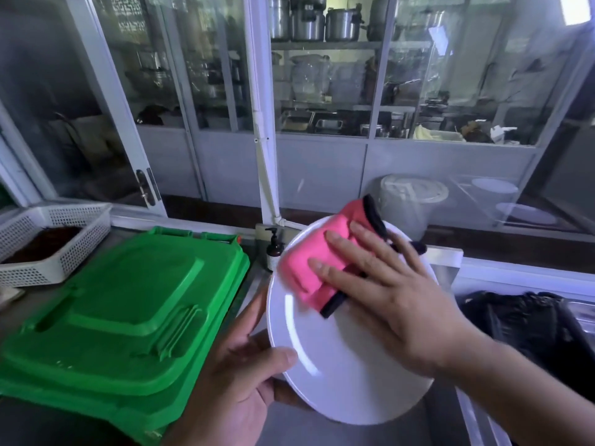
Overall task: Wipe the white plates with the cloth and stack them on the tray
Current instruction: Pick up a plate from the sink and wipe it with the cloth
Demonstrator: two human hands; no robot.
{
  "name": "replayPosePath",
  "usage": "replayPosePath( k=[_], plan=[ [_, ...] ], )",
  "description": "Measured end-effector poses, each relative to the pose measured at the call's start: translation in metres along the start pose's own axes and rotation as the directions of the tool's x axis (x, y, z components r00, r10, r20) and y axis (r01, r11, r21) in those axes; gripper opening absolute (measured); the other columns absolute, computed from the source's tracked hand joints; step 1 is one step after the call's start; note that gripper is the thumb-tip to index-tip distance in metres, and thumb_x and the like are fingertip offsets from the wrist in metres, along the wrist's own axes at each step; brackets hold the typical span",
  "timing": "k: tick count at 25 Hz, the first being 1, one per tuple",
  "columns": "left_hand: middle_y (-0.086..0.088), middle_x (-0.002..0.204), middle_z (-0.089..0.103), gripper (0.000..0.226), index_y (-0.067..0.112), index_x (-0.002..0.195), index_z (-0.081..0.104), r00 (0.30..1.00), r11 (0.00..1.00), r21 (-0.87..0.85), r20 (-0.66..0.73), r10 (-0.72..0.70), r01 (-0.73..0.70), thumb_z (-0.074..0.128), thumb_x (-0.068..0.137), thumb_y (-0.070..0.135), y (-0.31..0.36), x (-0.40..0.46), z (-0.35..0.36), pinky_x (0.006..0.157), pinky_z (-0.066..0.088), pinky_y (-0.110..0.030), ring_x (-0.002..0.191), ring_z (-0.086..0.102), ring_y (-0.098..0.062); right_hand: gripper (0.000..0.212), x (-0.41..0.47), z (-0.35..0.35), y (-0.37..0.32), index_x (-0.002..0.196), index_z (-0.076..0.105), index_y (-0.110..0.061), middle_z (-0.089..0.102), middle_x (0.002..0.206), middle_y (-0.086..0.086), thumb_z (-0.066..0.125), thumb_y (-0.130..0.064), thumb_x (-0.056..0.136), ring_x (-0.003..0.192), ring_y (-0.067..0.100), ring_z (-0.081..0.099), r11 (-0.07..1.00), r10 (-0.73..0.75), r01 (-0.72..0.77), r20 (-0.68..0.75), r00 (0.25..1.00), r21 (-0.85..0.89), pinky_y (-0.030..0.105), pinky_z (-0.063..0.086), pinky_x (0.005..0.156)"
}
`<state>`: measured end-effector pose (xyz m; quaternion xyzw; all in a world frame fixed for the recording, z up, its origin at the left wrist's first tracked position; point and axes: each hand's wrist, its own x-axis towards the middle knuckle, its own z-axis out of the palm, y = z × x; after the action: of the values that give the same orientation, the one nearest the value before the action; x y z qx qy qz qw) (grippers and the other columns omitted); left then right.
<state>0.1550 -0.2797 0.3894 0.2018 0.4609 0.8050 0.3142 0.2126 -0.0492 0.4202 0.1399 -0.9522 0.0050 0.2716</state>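
Note:
A round white plate [341, 365] is tilted up in front of me. My left hand [238, 381] grips its lower left rim, thumb on the face and fingers behind. My right hand [396, 304] lies flat on the plate's upper part, fingers spread, pressing a folded pink cloth with black edging [317, 262] against it. The cloth covers the plate's upper left. No tray with stacked plates can be made out with certainty.
A stack of green plastic lids [119, 317] lies at the left, a white perforated basket [48, 243] behind it. A brown pump bottle [274, 249] stands beyond the plate. A black bag [528, 326] sits in a metal bin at the right. Glass cabinet doors [322, 91] face me.

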Motion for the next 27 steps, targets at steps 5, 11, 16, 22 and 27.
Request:
replayPosePath(
  k=[5,11,16,22,27],
  plan=[
    [-0.019,0.107,0.073,0.076,0.037,0.127,0.069,0.986,0.991,-0.028,-0.102,0.13,-0.134,0.06,0.065,-0.006,0.004,0.01,-0.002,0.05,0.06,-0.046,0.077,0.07,-0.032,0.048,-0.019,0.002,0.021,0.145,0.049,-0.035,0.046,0.151,-0.003,0.045,-0.044,0.098,0.138,0.033,0.038,0.958,0.285,-0.285,-0.071,0.956,0.01,0.055,0.033,0.112],
    [-0.009,0.12,0.071,0.072,0.035,0.132,0.064,0.98,0.982,-0.012,-0.068,0.185,-0.186,0.055,0.072,-0.004,-0.002,0.028,-0.001,0.056,0.06,-0.045,0.09,0.071,-0.027,0.057,-0.072,0.026,-0.03,0.144,0.051,-0.036,0.04,0.145,-0.016,0.059,-0.05,0.089,0.125,0.021,0.036,0.849,0.498,-0.473,-0.06,0.865,0.233,0.027,0.028,0.11],
    [-0.011,0.129,0.068,0.073,0.032,0.135,0.061,0.99,0.99,-0.026,-0.029,0.141,-0.142,0.057,0.074,-0.009,-0.016,0.041,0.004,0.062,0.062,-0.043,0.102,0.07,-0.031,0.066,-0.078,0.047,-0.078,0.139,0.051,-0.04,0.048,0.136,-0.013,0.074,-0.027,0.078,0.107,0.022,0.046,0.828,0.539,-0.5,-0.115,0.834,0.253,0.046,0.048,0.087],
    [-0.001,0.133,0.067,0.069,0.031,0.139,0.056,0.999,0.997,-0.069,-0.03,-0.03,0.028,0.054,0.08,-0.003,-0.043,0.052,0.003,0.067,0.063,-0.047,0.112,0.069,-0.029,0.027,-0.095,0.008,-0.083,0.113,0.073,-0.034,0.07,0.097,-0.014,0.068,-0.025,0.087,0.087,0.011,0.062,0.391,0.501,-0.582,0.366,0.784,0.713,0.025,0.051,0.074],
    [0.001,0.119,0.073,0.068,0.042,0.129,0.065,0.964,0.964,-0.011,-0.027,-0.265,0.264,0.061,0.072,0.003,-0.082,0.048,0.001,0.074,0.058,-0.055,0.098,0.065,-0.034,0.024,-0.141,0.003,-0.067,0.099,0.077,-0.031,0.073,0.093,-0.005,0.065,-0.02,0.083,0.084,0.016,0.064,0.241,0.904,-0.721,0.12,0.41,0.65,0.037,0.049,0.076]
  ],
)
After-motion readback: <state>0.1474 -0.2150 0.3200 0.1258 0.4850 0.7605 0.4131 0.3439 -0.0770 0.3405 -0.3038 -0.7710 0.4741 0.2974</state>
